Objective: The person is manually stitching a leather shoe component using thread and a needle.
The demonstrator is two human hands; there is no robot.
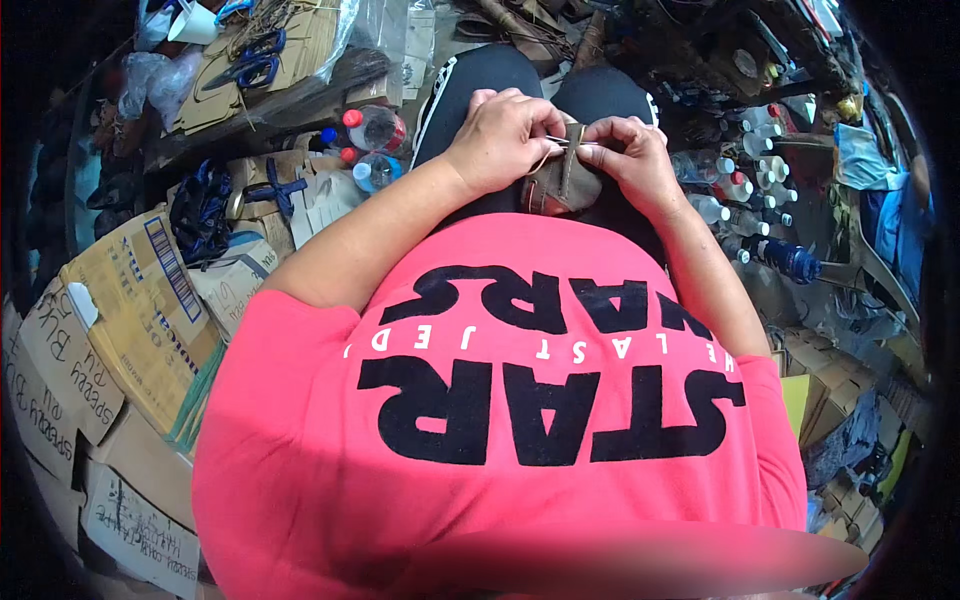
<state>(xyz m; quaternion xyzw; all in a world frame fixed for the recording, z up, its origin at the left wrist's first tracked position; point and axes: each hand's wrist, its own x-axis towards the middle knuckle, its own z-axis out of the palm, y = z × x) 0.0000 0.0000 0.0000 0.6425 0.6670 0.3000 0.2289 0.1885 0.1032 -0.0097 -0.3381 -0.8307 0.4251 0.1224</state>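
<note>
A close two-sided pinch on a brown piece (565, 195)

The pink shirt (520, 490) fills most of the view, because the camera looks straight down over the chest. Cardboard boxes (140, 315) lie slanting at the left, and dark trousers (495, 85) cover the two raised knees, which seem to serve as a work rest. The left hand (505, 140) and right hand (635, 160) meet above the knees, elbows out, probably to bring both sets of fingertips to one spot. The brown piece, perhaps part of a shoe, sits between the thighs just under them, likely kept there for steadiness. Bottles (745, 180) stand or lie clustered at the right, and scissors (255, 70) rest on cardboard at the upper left, apart from the hands. Smallest is a thin pale strand (562, 141): the left thumb and finger pinch it, presumably since it is too fine for a full grasp. The right thumb and finger press together on the piece's upper edge; whether they also catch the strand, I cannot tell
</note>
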